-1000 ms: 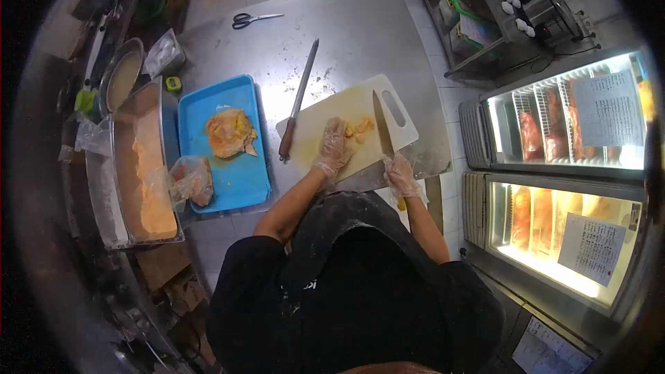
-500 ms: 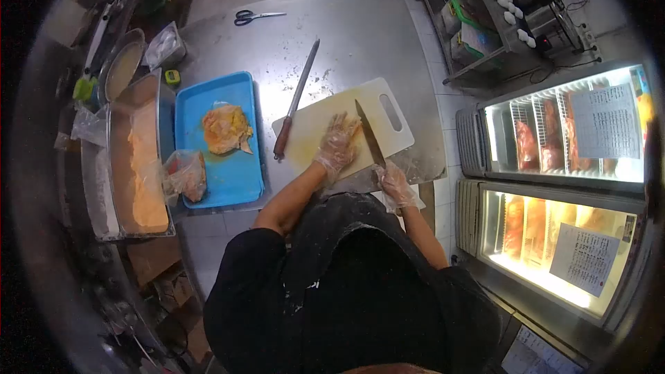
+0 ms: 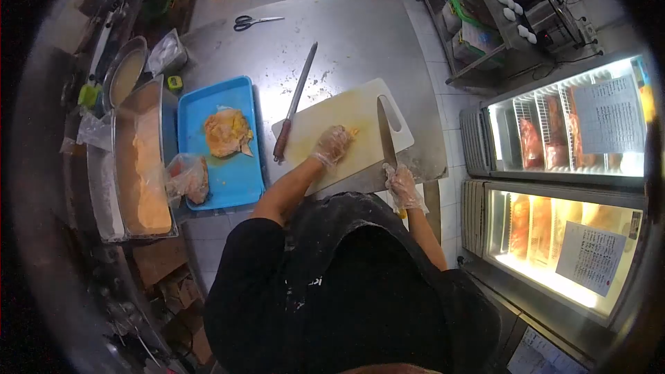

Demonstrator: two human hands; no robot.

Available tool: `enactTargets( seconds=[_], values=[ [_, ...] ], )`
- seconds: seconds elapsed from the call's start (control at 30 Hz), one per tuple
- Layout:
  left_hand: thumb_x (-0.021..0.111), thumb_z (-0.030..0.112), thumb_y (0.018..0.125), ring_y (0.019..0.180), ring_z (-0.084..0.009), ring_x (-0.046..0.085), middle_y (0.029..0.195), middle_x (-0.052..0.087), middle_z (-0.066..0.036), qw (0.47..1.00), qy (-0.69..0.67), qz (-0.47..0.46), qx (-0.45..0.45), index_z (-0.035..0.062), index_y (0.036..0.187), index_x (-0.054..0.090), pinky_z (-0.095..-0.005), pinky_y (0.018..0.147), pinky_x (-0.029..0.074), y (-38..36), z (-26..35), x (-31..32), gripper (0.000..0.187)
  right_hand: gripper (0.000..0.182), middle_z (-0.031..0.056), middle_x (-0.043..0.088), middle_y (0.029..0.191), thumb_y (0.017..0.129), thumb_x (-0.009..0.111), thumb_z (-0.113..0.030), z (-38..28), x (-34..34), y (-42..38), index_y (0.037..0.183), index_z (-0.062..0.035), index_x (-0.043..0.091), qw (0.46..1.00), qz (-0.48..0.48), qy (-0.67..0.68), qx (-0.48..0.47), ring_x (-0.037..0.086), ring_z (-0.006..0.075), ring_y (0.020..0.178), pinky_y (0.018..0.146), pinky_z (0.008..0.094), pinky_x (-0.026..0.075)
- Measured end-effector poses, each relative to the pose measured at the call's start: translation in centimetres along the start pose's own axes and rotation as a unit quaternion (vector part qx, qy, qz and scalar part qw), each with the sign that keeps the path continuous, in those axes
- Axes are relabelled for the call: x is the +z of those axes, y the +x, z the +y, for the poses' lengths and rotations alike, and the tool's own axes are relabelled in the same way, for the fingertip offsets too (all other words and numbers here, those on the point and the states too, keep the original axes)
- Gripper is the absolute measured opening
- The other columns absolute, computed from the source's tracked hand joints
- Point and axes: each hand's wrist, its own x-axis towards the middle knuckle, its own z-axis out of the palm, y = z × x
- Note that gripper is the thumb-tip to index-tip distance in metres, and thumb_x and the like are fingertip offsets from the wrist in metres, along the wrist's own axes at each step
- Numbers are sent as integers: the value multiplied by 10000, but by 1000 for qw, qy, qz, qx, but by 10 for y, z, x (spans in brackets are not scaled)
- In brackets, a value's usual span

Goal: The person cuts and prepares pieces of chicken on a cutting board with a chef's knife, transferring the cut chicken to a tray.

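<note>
On the white cutting board (image 3: 308, 120), my left hand (image 3: 332, 145), in a clear plastic glove, is closed over a yellowish piece of meat (image 3: 354, 132), of which only a little shows at the fingertips. My gloved right hand (image 3: 404, 185) grips a knife (image 3: 386, 128) near the board's right side, its blade pointing away from me beside the handle slot. A sharpening rod (image 3: 298, 97) with a brown handle rests across the board's left edge. Raw chicken (image 3: 228, 131) lies on the blue tray (image 3: 219, 190) at the left.
Scissors (image 3: 258, 22) lie at the table's far side. A plastic bag of meat (image 3: 188, 179) sits at the tray's lower left corner. Further left are a metal container of orange-tinted flour (image 3: 147, 180) and a round pan (image 3: 127, 73). Lit display fridges (image 3: 485, 138) stand at the right.
My right hand and the knife have shifted right, away from my left hand. My left hand has drawn its fingers in and covers more of the meat.
</note>
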Motion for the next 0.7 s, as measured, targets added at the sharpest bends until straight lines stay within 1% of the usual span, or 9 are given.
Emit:
enactTargets(
  seconds=[0.1, 0.2, 0.3, 0.4, 0.5, 0.57, 0.6, 0.67, 0.7],
  values=[
    [482, 187, 810, 746, -259, 587, 798, 575, -124, 972, 84, 217, 33, 71, 845, 583, -382, 600, 467, 1, -4, 0, 157, 450, 317, 559, 831, 846, 570, -413, 27, 17, 15, 859, 35, 530, 998, 41, -41, -18, 532, 489, 836, 713, 545, 406],
    [530, 182, 769, 754, -278, 585, 786, 564, -119, 927, -152, 340, -52, 79, 837, 575, -382, 626, 464, 16, -9, 1, 131, 434, 311, 557, 805, 849, 569, -408, 24, 12, 17, 854, 25, 531, 999, 17, -20, 21, 532, 488, 814, 682, 536, 408],
    [585, 201, 733, 755, -298, 581, 810, 565, -122, 924, -170, 321, -122, 80, 846, 575, -392, 652, 465, 33, -11, -2, 166, 441, 302, 562, 785, 851, 567, -413, 50, 19, 21, 848, 26, 530, 994, 73, -35, -79, 536, 484, 786, 650, 525, 410],
    [575, 222, 745, 785, -324, 575, 867, 584, -142, 898, -259, 354, -42, 74, 853, 575, -417, 715, 458, 34, 2, -10, 183, 437, 296, 563, 771, 857, 560, -409, 19, 5, 14, 859, 27, 534, 999, 30, -15, -20, 540, 478, 764, 636, 521, 410],
    [545, 250, 777, 851, -345, 575, 921, 597, -185, 963, -105, 246, -16, 63, 900, 591, -420, 794, 447, 22, 13, -23, 229, 434, 296, 568, 784, 866, 547, -402, 61, 21, 40, 881, 31, 541, 991, 67, -98, -60, 547, 474, 785, 650, 514, 420],
    [532, 244, 784, 896, -360, 568, 940, 594, -217, 968, -27, 248, 27, 53, 930, 600, -416, 848, 430, 10, 23, -34, 250, 446, 304, 571, 807, 867, 545, -407, 24, -1, 22, 892, 38, 545, 998, 30, -34, -44, 550, 475, 809, 660, 506, 429],
    [526, 240, 787, 918, -367, 565, 950, 592, -233, 968, 13, 246, 47, 48, 945, 605, -414, 876, 421, 4, 25, -36, 261, 449, 301, 576, 807, 867, 544, -408, 26, 2, 22, 893, 40, 548, 999, 22, -21, -32, 556, 466, 814, 666, 500, 434],
    [528, 240, 781, 910, -366, 571, 958, 594, -238, 971, -49, 229, 49, 50, 968, 612, -403, 858, 440, 25, 2, 33, 279, 452, 286, 587, 798, 868, 543, -409, 57, 20, 38, 890, 42, 552, 1000, 22, -17, -7, 572, 439, 816, 678, 483, 446],
    [529, 240, 778, 907, -366, 574, 962, 595, -241, 970, -82, 222, 49, 52, 979, 615, -398, 850, 449, 34, -4, 58, 289, 445, 269, 593, 782, 867, 547, -407, 69, 28, 44, 884, 38, 555, 998, 48, -44, -21, 583, 412, 799, 668, 471, 451]
  ],
)
